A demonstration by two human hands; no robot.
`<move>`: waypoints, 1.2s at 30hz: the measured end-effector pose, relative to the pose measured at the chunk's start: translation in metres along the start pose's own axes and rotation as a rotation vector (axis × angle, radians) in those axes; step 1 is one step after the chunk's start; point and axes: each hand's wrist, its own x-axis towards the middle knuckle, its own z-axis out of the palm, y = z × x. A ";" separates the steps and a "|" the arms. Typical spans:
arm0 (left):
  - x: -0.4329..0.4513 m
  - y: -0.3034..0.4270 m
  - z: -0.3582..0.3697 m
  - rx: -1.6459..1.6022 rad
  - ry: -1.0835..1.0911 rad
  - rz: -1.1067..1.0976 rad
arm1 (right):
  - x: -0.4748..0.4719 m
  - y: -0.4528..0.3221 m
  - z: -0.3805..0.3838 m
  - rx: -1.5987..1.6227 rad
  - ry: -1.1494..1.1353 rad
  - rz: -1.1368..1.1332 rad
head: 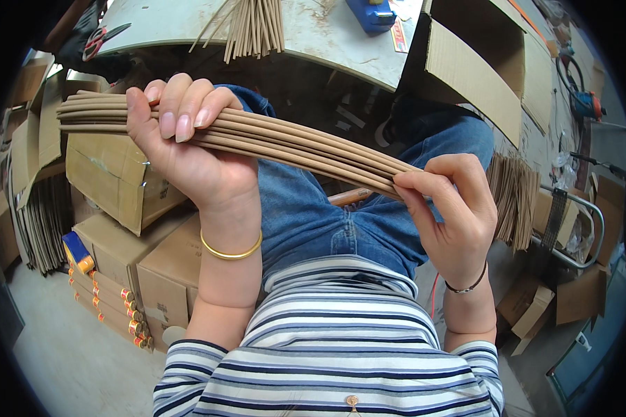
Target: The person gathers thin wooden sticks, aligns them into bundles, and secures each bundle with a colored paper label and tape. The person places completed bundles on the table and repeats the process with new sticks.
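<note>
A bundle of long thin brown sticks, apparently incense sticks (pixel 302 148), stretches across my lap between both hands. My left hand (pixel 188 125) wraps around it near its left end, palm up, fingers curled over the top. At the right end, my right hand (pixel 454 203) pinches the stick tips between thumb and fingers. The bundle slopes down to the right. More loose sticks (pixel 255 28) lie on the pale table (pixel 323 47) ahead, their ends sticking out past its near edge.
Red-handled scissors (pixel 95 43) rest at the table's left edge; a blue tape dispenser (pixel 371 15) stands at the right. An open cardboard box (pixel 474 78) is beside the table. Stacked cartons (pixel 161 281) and rolled packs (pixel 109 302) are on my left. More sticks (pixel 514 200) stand at right.
</note>
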 end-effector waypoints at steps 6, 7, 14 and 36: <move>0.000 0.003 -0.001 -0.001 -0.013 0.022 | -0.002 0.000 0.003 -0.042 0.080 0.043; 0.000 0.003 -0.002 -0.006 -0.004 0.022 | -0.003 0.000 0.003 -0.038 0.083 0.057; 0.002 0.005 -0.005 -0.068 0.050 0.010 | -0.007 0.001 -0.003 -0.035 0.136 0.097; 0.003 0.002 -0.009 -0.152 0.025 -0.043 | -0.022 0.005 -0.012 0.184 0.070 0.412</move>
